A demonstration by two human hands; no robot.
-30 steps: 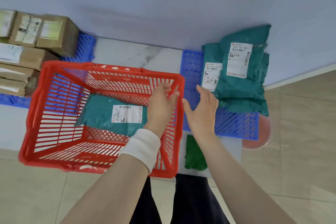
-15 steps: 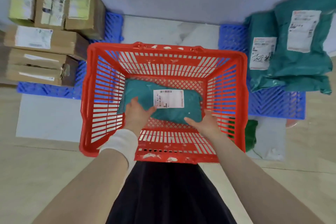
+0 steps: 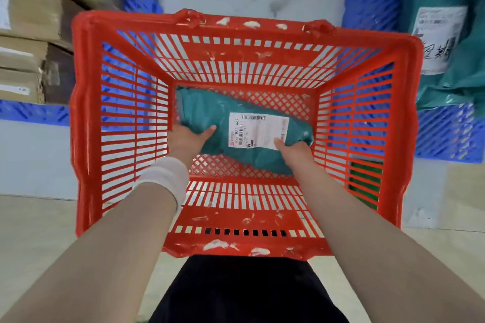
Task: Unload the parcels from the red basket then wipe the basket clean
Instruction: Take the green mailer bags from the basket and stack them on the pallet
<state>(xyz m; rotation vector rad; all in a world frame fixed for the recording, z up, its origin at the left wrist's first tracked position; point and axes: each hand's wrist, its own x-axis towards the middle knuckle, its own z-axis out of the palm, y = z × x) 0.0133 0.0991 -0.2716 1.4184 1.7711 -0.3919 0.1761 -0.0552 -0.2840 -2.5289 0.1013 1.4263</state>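
**Both hands on last teal parcel, basket floor**

We see the red basket [image 3: 244, 42] from above: slatted plastic walls, diamond-mesh floor, white smears and flecks on the near and far rims and inner walls. One parcel [image 3: 210, 113] lies on its floor, a soft teal poly mailer, wrinkled, lying at a slant.

Left hand [image 3: 187, 139] grips the parcel's left edge, thumb on top, fingers hidden underneath. Right hand [image 3: 295, 151] clamps the lower right corner, thumb pressing the label's edge. We can't tell whether the parcel is lifted or resting on the mesh. A white wristband [image 3: 164, 178] sits on the left wrist.

White shipping label [image 3: 258, 130] between the hands: barcode on top, sideways text reads roughly "523 M33 A67"; the smaller print is illegible.

Beyond the right hand, outside the basket: stacked teal parcels [image 3: 446, 34] on a blue pallet [image 3: 446, 134], labels blurred. Beyond the left hand: cardboard boxes [image 3: 34, 34].
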